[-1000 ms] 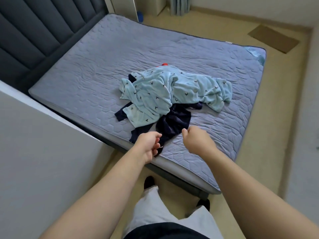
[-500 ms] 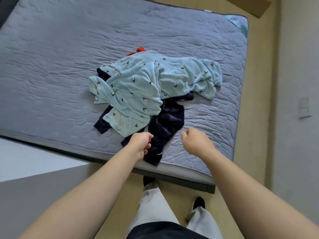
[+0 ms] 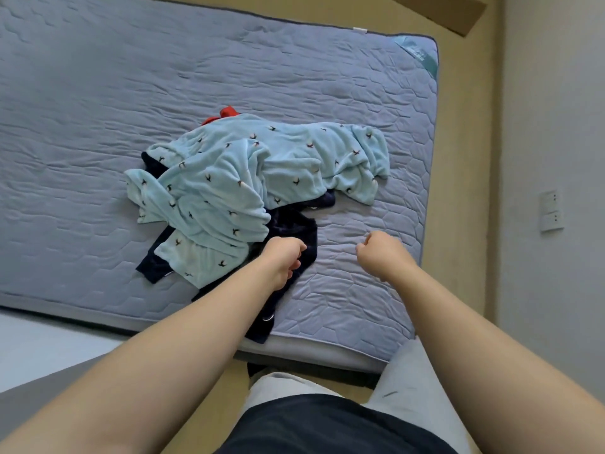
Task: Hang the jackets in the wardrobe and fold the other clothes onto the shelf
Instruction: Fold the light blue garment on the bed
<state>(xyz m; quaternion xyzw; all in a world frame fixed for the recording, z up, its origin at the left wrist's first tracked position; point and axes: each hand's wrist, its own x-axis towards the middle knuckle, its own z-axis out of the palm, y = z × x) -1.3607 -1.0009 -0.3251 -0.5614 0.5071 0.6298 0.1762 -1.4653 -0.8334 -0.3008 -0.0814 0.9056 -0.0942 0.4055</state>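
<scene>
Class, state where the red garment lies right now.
In the head view, the red garment peeks out from under the light blue garment's far-left edge, on the mattress.

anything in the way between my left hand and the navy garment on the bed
Nothing visible lies between the left hand and the near end of the navy garment. Farther back, the light blue garment lies over much of it, so lifting the navy one would likely drag that along.
</scene>
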